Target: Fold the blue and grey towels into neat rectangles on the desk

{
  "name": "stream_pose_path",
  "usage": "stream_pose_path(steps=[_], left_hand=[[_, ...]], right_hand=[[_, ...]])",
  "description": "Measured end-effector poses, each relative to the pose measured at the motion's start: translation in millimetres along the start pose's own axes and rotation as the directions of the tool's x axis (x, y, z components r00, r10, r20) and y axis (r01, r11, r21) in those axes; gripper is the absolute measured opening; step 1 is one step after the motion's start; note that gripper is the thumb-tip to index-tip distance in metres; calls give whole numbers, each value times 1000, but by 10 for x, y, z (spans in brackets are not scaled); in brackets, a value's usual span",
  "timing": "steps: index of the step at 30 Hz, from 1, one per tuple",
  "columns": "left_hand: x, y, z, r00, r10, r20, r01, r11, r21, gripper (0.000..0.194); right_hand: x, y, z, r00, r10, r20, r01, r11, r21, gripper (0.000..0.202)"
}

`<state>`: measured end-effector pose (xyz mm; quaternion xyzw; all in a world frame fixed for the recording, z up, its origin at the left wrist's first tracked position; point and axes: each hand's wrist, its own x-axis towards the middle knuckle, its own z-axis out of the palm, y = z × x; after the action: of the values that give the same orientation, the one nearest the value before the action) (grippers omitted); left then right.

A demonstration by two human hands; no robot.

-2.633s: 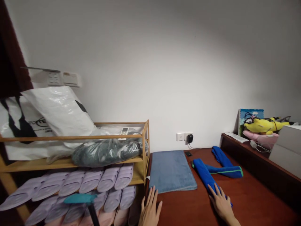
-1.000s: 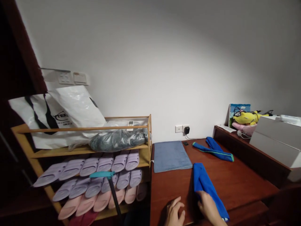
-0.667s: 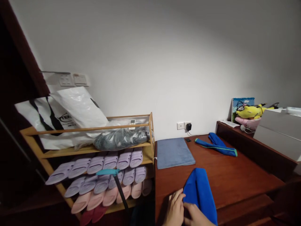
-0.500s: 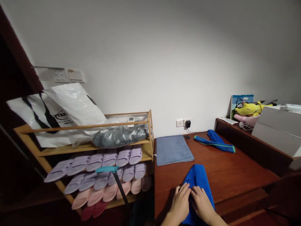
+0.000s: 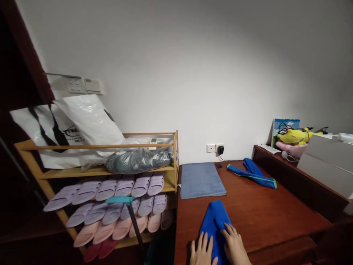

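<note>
A folded piece of bright blue fabric (image 5: 211, 224) lies on the brown wooden table near its front, narrow at the far end. My left hand (image 5: 202, 251) rests flat on its near left part, fingers spread. On its right edge lies my right hand (image 5: 234, 243), fingers stretched and a little apart. The near end of the fabric is hidden by my hands and cut off by the frame. Farther back, a second strip of blue fabric with green trim (image 5: 253, 176) lies bent over, touched by neither hand.
A grey-blue square cushion (image 5: 202, 180) lies against the wall beside a black plug (image 5: 220, 150). To the left stands a wooden shoe rack (image 5: 176, 154) with several slippers (image 5: 109, 189) and white bags (image 5: 91, 117). White boxes (image 5: 325, 158) and a yellow plush toy (image 5: 295, 137) occupy the raised right ledge.
My hands have moved apart and nearer to me; the left now lies flat with fingers spread. The near fabric's far end has shifted left and looks more folded over. The view has shifted slightly.
</note>
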<state>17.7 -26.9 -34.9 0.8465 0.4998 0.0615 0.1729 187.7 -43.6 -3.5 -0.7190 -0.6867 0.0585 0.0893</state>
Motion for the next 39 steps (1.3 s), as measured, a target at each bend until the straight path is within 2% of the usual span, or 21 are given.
stream_pose_path(steps=[2,4,7,9,15,18,20,24,27,29,34,39], left_hand=[[-105,-80,0,995,-95,11,94,995,36,62],[-194,-127,-60,988,-155,21,154,987,43,66],[-288,-158,-207,982,-182,43,182,983,7,72],[-346,-191,-287,980,-197,37,197,980,0,76],[-580,-366,-374,988,-146,-54,145,989,-34,74],[-582,-282,-390,976,-185,-114,184,983,-20,72],[-485,-138,-367,976,-168,-139,169,986,-3,70],[-162,97,-219,984,-64,-163,69,997,22,60],[8,47,-122,979,-63,-196,80,993,81,58],[43,-69,-122,972,-40,-230,65,993,100,57],[0,-329,-295,968,-31,-247,50,996,71,61],[-20,-413,-399,962,-42,-270,63,995,71,61]], right_hand=[[56,-202,-18,999,-47,-16,48,996,75,66],[103,-352,-30,992,-109,-61,119,976,185,62],[160,-378,-50,981,-126,-147,163,946,281,50],[190,-230,-65,979,-90,-184,139,951,276,46],[193,550,-94,984,-1,-177,50,960,277,40],[146,648,-97,985,-1,-172,48,961,273,38],[120,505,-80,981,-31,-194,82,962,262,40],[90,-67,26,949,-206,-240,260,940,220,45],[84,-369,130,944,-265,-195,295,944,149,46],[89,-394,175,952,-274,-137,290,951,111,43],[61,-36,107,946,-322,-33,322,947,-3,44],[8,564,-170,977,-212,-8,208,966,-154,48]])
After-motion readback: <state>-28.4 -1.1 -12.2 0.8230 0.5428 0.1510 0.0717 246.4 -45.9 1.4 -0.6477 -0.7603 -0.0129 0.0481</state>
